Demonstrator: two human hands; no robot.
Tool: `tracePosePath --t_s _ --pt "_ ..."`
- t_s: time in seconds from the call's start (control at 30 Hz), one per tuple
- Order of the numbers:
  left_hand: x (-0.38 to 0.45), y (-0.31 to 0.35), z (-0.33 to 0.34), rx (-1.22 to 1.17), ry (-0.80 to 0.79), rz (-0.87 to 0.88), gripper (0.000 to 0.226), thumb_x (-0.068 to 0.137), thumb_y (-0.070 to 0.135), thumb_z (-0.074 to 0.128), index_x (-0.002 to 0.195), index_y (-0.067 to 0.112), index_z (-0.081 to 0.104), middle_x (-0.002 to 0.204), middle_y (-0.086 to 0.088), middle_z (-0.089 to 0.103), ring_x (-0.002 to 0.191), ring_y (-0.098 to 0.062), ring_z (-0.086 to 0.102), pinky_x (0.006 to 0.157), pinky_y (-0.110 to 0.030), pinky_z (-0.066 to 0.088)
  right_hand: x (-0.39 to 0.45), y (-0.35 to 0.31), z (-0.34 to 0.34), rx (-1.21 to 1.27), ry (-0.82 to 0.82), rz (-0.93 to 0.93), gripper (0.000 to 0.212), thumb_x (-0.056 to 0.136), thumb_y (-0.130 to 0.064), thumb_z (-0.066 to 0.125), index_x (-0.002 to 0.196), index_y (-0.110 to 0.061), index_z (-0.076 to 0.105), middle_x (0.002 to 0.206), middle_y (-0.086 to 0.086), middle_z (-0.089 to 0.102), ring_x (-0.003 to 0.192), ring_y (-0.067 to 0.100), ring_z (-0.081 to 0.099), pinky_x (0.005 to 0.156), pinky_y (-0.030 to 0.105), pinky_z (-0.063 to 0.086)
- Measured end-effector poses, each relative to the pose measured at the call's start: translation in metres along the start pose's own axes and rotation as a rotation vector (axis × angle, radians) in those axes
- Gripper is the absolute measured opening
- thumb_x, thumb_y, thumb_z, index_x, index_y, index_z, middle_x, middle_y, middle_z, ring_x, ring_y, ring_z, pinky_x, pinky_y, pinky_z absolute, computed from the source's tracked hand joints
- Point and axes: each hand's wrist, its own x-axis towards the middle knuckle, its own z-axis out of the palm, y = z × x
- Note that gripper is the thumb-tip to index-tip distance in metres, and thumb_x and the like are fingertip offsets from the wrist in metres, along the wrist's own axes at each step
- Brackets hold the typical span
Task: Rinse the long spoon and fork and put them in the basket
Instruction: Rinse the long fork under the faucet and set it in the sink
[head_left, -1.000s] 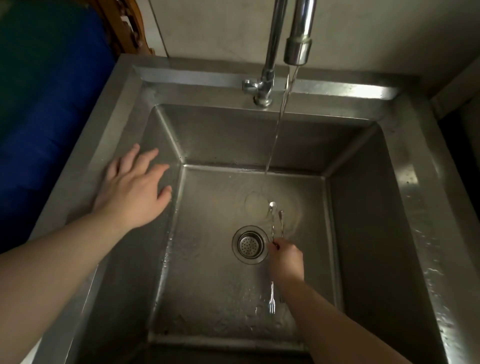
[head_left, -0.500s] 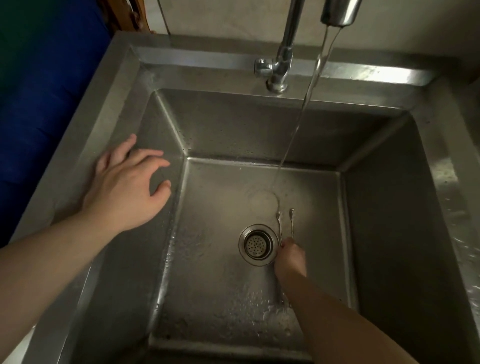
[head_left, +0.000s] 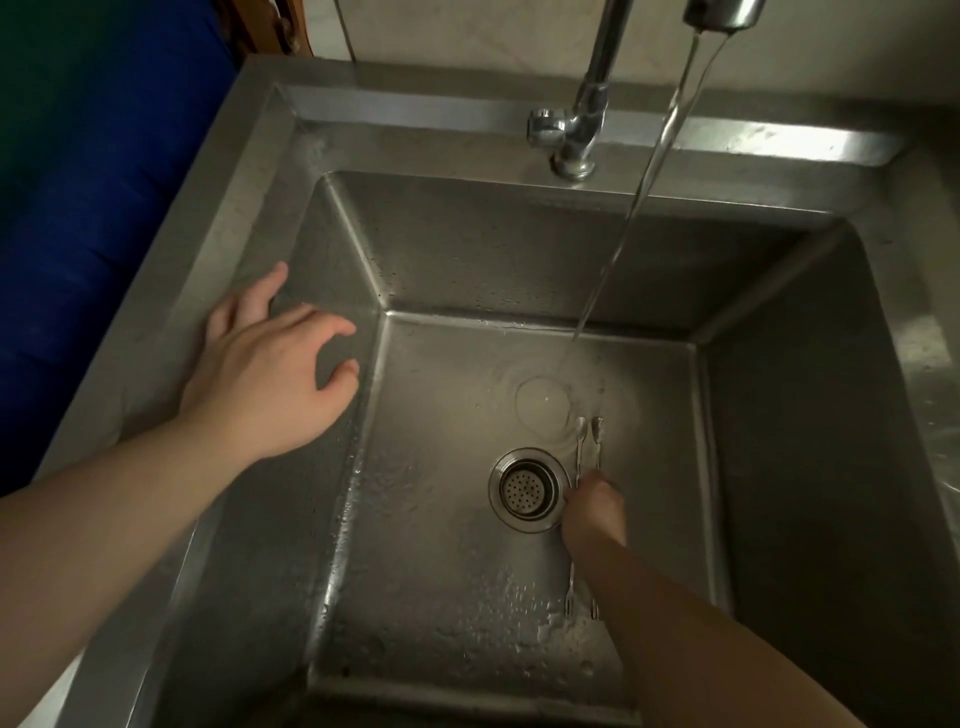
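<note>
Two long thin metal utensils lie side by side on the sink floor, right of the drain (head_left: 525, 490). Their handle ends (head_left: 588, 441) point toward the back; a fork's tines (head_left: 569, 603) show in front of my wrist. Which one is the spoon I cannot tell. My right hand (head_left: 592, 506) is down on their middle, fingers closed around both. My left hand (head_left: 270, 369) rests on the sink's left rim (head_left: 171, 291), fingers spread, holding nothing. Water (head_left: 644, 182) runs from the tap spout (head_left: 722, 13) and lands just behind the handle ends. No basket is in view.
The steel sink is deep with steep walls; its floor is wet. The tap base (head_left: 571, 150) stands on the back ledge. A blue and green surface (head_left: 78, 182) lies left of the sink. A tiled wall rises behind.
My right hand has settled lower onto the two utensils near the drain. The left hand's fingers have curled slightly on the rim. The view has shifted so the sink sits further right.
</note>
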Motion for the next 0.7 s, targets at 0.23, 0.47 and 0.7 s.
tracePosePath --t_s 0.23,0.47,0.7 --pt "0.000 -0.001 0.002 0.012 0.020 0.013 0.039 0.081 0.052 0.046 0.113 0.035 0.060 0.123 0.007 0.065 0.144 -0.024 0.017 0.110 -0.053 0.020 0.002 0.001 -0.002 0.029 -0.021 0.021 0.023 0.098 -0.012 0.051 0.116 0.000 0.059 0.116 0.021 0.064 0.106 0.037 0.063 0.082 0.033 0.049" --pt "0.001 -0.003 0.004 0.028 0.020 0.023 0.039 0.081 0.053 0.044 0.111 0.036 0.060 0.121 0.011 0.065 0.143 -0.023 0.017 0.108 -0.053 0.021 -0.035 -0.016 -0.010 0.061 0.000 -0.167 0.023 0.098 -0.021 0.049 0.114 -0.009 0.060 0.115 0.014 0.064 0.102 0.032 0.062 0.076 0.030 0.044" --pt "0.000 -0.003 0.005 0.013 0.056 0.027 0.034 0.079 0.048 0.049 0.105 0.033 0.065 0.112 0.012 0.067 0.142 -0.025 0.023 0.107 -0.050 0.021 -0.085 -0.118 -0.082 0.053 0.254 -0.892 0.028 0.090 -0.012 0.060 0.116 -0.004 0.062 0.115 0.015 0.061 0.097 0.036 0.061 0.082 0.038 0.051"
